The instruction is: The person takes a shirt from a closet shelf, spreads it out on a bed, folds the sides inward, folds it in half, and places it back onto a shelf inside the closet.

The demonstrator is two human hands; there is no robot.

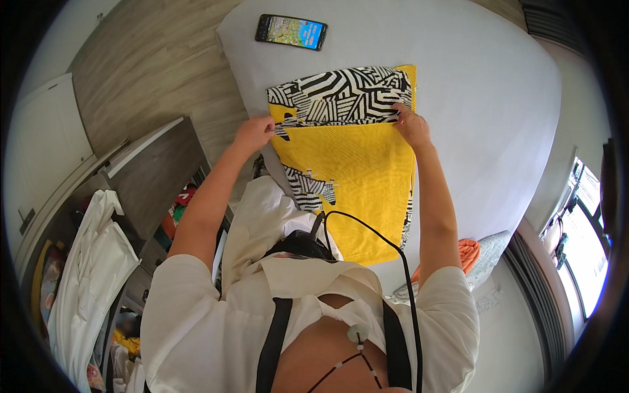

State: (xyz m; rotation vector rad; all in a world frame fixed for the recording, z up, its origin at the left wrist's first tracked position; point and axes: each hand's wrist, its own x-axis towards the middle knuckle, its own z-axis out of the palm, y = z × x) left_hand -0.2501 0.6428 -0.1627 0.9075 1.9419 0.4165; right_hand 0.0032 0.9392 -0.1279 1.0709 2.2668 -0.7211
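A yellow cloth [347,177] with a black-and-white geometric pattern lies on the grey-covered bed in front of me. Its far part is folded over, so a patterned band [354,95] shows beyond the plain yellow area. My left hand [257,133] is closed, pinching the left end of the fold. At the right end, my right hand [413,124] grips the same fold between thumb and fingers. The fold's edge runs nearly straight between both hands. The cloth's near end hangs toward my body, partly behind a black cable.
A phone [291,33] with a lit screen lies on the bed [485,118] beyond the cloth. An orange bundle [469,255] sits near my right elbow. To the left stand an open wardrobe [157,164] with clothes and a hanging white garment [92,281]. A black cable [373,229] crosses before me.
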